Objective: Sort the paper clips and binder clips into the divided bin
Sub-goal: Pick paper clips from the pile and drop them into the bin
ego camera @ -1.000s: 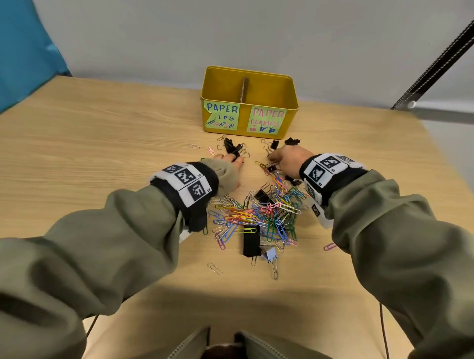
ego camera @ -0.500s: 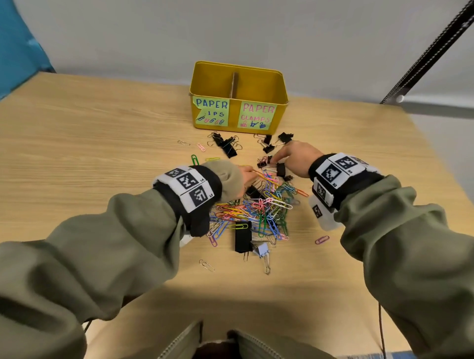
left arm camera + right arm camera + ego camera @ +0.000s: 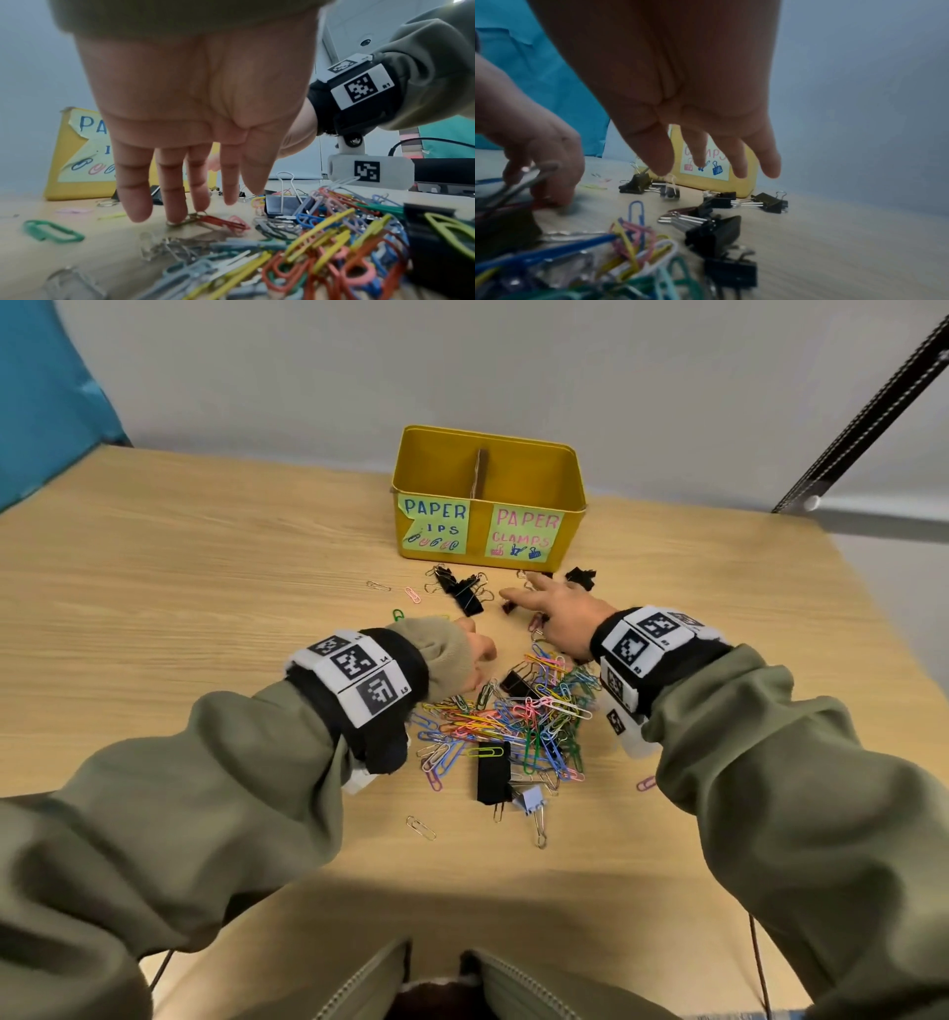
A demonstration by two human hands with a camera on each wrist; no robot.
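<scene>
Paper clips (image 3: 518, 716) in many colours lie tangled in a heap on the wooden table (image 3: 179, 588), with a few large black binder clips (image 3: 493, 773) mixed in at the near edge. Beyond the heap, small black binder clips (image 3: 464, 593) sit scattered just in front of the yellow divided bin (image 3: 488, 500), whose left compartment is labelled for paper clips and right for paper clamps. The left hand (image 3: 195, 101) reaches down at the far left edge of the heap, fingers straight and released, the fingertips (image 3: 177, 217) touching a silver clip beside a red paper clip (image 3: 221, 221). The right hand (image 3: 554, 613) hovers over the scattered binder clips near the bin's front wall, fingers spread and relaxed, grasping nothing; in the right wrist view its fingers (image 3: 770, 162) hang clear of the table.
</scene>
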